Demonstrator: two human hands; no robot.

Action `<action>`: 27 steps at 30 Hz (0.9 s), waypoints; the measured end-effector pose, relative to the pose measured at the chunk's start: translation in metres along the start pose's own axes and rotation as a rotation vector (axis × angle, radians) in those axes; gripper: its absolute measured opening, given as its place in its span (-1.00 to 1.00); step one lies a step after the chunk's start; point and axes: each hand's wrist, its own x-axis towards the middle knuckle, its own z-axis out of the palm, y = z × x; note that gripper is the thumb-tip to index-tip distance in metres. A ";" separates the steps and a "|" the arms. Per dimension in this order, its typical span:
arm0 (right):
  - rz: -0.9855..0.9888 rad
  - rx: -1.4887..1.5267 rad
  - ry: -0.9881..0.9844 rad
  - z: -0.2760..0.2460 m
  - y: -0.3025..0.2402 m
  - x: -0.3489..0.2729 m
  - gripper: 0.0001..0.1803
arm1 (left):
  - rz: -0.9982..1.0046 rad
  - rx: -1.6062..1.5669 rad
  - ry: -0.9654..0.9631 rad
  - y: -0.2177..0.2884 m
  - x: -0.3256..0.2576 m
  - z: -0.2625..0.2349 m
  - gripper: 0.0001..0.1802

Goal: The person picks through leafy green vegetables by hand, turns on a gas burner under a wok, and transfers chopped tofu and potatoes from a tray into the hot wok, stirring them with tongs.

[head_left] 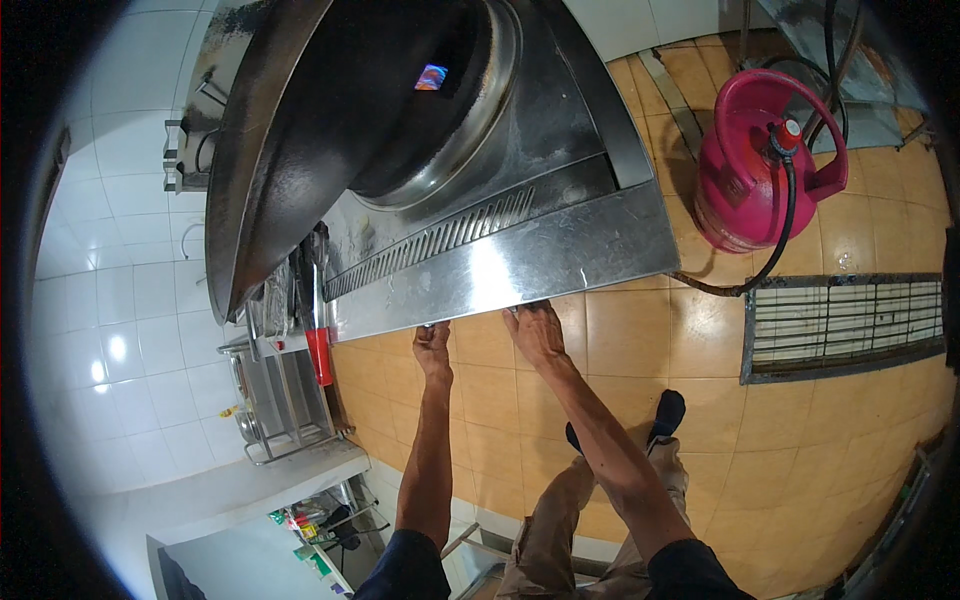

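Observation:
A stainless steel wok stove [600,240] stands before me, with a row of slots behind its front edge. My left hand [433,352] is closed at the front edge, its fingers curled round a small thing that I cannot make out. To its right, my right hand [537,333] reaches under the same edge with bent fingers. A dark part shows by its knuckles, but what the fingers grip is hidden. Over the burner ring [490,130] a big blackened wok [250,190] is tilted up toward the left. Neither hand touches it.
A pink gas cylinder [735,195] with a black hose [775,255] stands on the tiled floor at right, behind a floor grate [840,325]. A red-handled tool [318,355] juts out at the stove's left corner. Below it stands a metal rack [290,395] by the white-tiled wall [110,330].

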 end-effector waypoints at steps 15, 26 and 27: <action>-0.007 0.021 0.022 0.002 0.006 0.001 -0.55 | -0.032 0.007 -0.002 0.000 -0.001 0.004 -0.74; 0.006 0.039 0.007 -0.002 0.001 0.000 -0.57 | 0.010 -0.006 -0.023 -0.003 0.001 -0.002 -0.75; 0.007 0.038 0.008 -0.002 0.002 0.000 -0.57 | 0.010 0.000 -0.027 -0.004 0.002 -0.001 -0.75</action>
